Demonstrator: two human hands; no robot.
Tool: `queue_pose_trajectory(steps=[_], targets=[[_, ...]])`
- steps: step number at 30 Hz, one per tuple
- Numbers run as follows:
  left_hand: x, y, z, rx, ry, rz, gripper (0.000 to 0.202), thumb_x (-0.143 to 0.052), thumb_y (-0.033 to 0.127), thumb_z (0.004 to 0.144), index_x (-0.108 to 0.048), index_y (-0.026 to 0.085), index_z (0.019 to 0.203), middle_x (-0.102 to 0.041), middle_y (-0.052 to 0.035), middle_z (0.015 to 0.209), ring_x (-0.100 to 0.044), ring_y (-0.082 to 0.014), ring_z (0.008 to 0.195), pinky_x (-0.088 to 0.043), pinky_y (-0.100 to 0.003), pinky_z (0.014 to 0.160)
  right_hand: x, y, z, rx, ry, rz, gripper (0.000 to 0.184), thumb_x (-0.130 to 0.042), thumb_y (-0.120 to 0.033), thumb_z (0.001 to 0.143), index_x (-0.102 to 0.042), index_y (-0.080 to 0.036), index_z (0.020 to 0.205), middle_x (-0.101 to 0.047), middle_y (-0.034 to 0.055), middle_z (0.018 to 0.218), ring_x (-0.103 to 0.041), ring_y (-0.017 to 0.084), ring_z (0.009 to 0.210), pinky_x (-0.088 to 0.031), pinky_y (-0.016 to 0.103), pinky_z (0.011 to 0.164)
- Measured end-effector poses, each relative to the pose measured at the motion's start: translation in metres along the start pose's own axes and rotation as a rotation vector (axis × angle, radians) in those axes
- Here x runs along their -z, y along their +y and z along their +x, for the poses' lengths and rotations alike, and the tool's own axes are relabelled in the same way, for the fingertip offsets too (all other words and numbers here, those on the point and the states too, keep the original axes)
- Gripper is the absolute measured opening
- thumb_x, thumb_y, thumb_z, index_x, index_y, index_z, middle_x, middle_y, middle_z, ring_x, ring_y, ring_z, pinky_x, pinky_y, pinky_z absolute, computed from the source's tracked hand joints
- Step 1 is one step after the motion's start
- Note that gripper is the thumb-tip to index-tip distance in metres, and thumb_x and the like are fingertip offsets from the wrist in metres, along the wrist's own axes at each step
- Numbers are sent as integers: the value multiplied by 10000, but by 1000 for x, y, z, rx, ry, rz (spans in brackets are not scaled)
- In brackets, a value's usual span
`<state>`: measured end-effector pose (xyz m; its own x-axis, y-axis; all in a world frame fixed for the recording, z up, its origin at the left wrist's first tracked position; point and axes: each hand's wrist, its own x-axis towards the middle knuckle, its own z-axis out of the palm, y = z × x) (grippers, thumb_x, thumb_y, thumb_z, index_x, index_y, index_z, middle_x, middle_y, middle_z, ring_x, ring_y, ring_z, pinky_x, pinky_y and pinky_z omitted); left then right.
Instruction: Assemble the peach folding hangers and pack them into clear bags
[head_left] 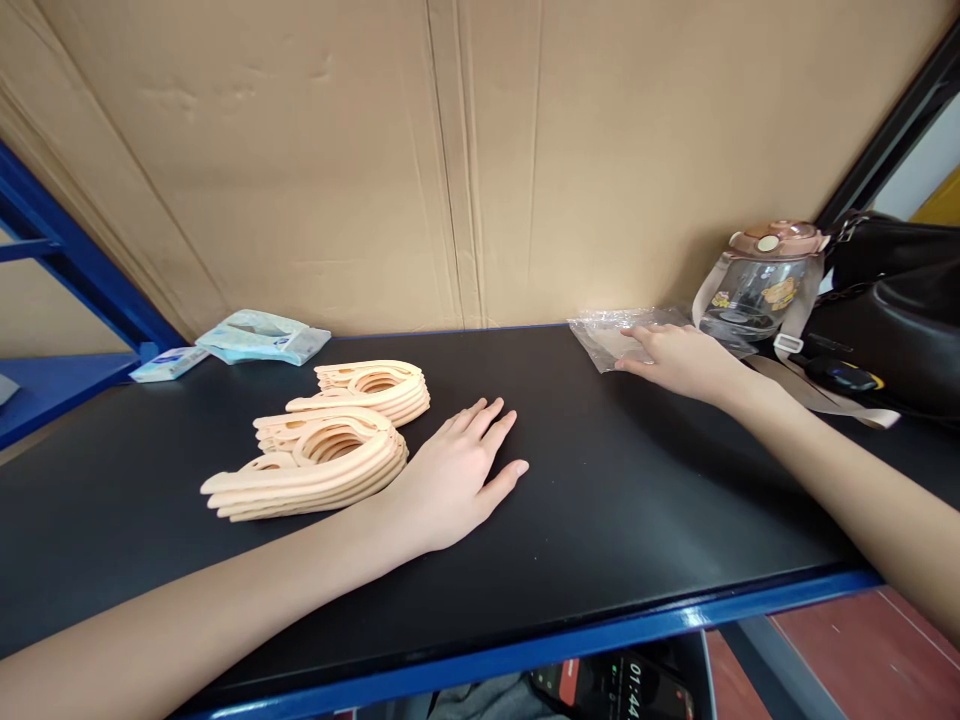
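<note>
My left hand (457, 475) lies flat on the black tabletop (600, 500), fingers stretched out, holding nothing. It rests just right of two stacks of peach plastic hangers (330, 450), close to the nearer stack. My right hand (679, 360) reaches to the far right and lies palm down with its fingertips on a pile of clear plastic bags (611, 335) by the back wall. The fingers look extended rather than curled round the bags.
A clear water bottle (757, 285) with a brown lid and strap stands behind the bags, next to a black bag (900, 310). Light blue packets (259, 335) lie at the back left. A cardboard wall closes the back. A phone (622, 690) shows below the blue table edge.
</note>
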<state>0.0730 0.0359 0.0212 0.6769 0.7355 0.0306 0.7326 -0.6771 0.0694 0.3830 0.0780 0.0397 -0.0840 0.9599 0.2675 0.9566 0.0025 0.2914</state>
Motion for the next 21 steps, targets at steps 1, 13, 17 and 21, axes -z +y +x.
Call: queue_pose_trajectory(steps=[1, 13, 17, 21], targets=[[0, 0, 0, -2, 2, -2, 613, -292, 476, 1003, -329, 106, 1490, -268, -122, 1574, -207, -289, 1461, -240, -472, 1176, -2, 2, 1, -2, -16, 0, 480, -467, -391, 921, -567, -114, 1301, -732, 144, 1067, -668, 299, 1001, -465, 386, 857], [-3, 0, -2, -32, 135, -34, 608, -370, 428, 988, -321, 70, 1477, -321, -160, 1549, -254, -315, 1443, -286, -505, 1151, 33, -15, -7, -36, 283, -96, 457, -266, -239, 968, -687, -108, 851, -702, 158, 868, -660, 276, 824, -399, 357, 677], [-6, -1, 0, -27, 405, 10, 675, -415, 316, 970, -135, 20, 1508, -200, -203, 1584, -180, -289, 1468, -250, -454, 1170, 56, -40, -29, 376, 490, 126, 349, -384, -274, 964, -689, -153, 843, -700, 101, 819, -642, 216, 735, -422, 333, 666], [-8, -5, 4, -19, 544, 114, 644, -381, 123, 932, -97, 27, 1502, -235, -213, 1568, -208, -300, 1456, -272, -459, 1148, 66, -65, -51, 731, 357, 571, 215, -460, -214, 949, -672, -180, 969, -703, 46, 846, -634, 156, 741, -461, 281, 677]])
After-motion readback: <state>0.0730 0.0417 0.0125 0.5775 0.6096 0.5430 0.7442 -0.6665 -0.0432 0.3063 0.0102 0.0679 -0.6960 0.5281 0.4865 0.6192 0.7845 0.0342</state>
